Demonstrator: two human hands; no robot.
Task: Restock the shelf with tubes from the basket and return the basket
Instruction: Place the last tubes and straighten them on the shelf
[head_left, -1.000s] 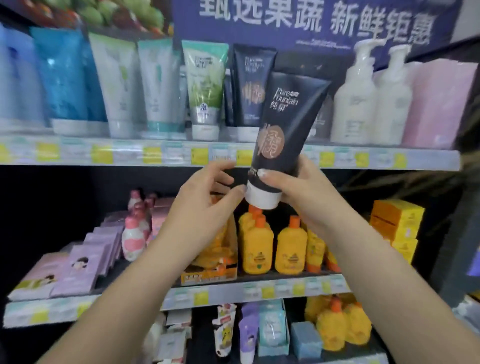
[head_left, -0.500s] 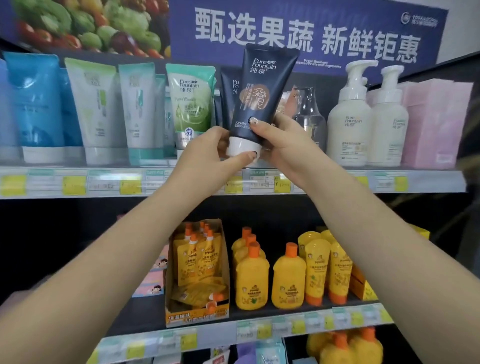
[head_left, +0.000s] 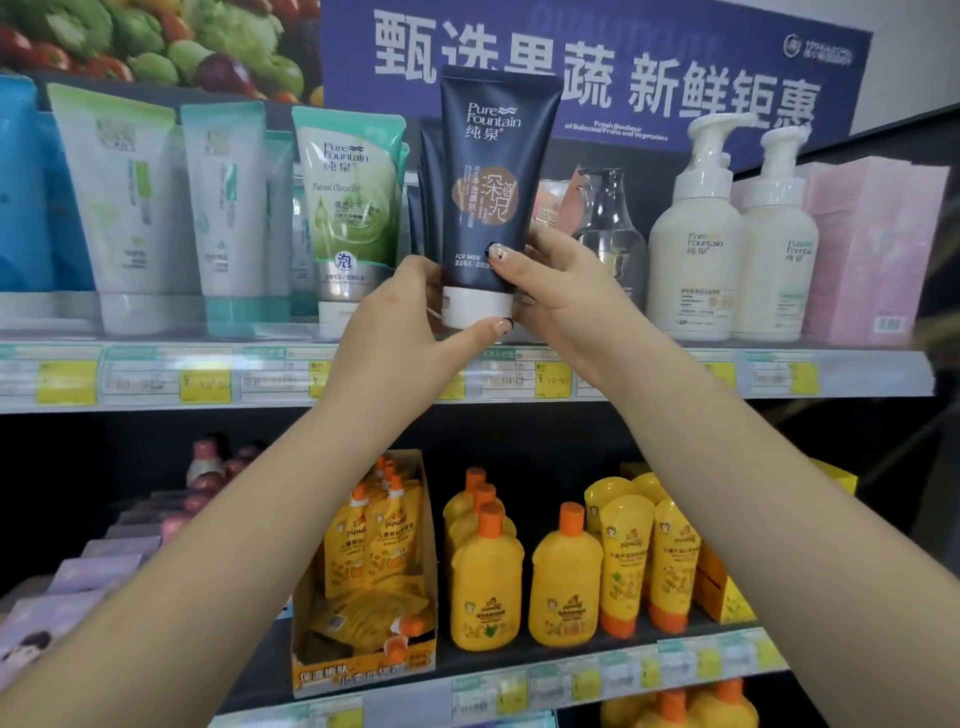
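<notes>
Standing the dark Pure Fountain tube on its white cap is the step judged to be in hand. The tube is held upright, cap down, at the front edge of the upper shelf, in front of another dark tube of the same kind and just right of the green facial-cleanser tube. It is gripped low by both hands: the right hand is wrapped round the lower body with the thumb laid across the printed face, and the left hand is curled about the cap with its thumb tucked beneath. Whether the cap already rests on the shelf cannot be told, as the left thumb hides the underside.

For a clean placement, the label is best kept facing outward and the tube kept vertical while it is slid back into its row, so that the green tube on one side and the clear glass bottle on the other are not knocked. The left thumb should be drawn out from under the cap before the weight is set down. The right hand is best released last, once the tube is felt to stand by itself. The basket is not in view, so nothing can be said of what remains in it.
</notes>
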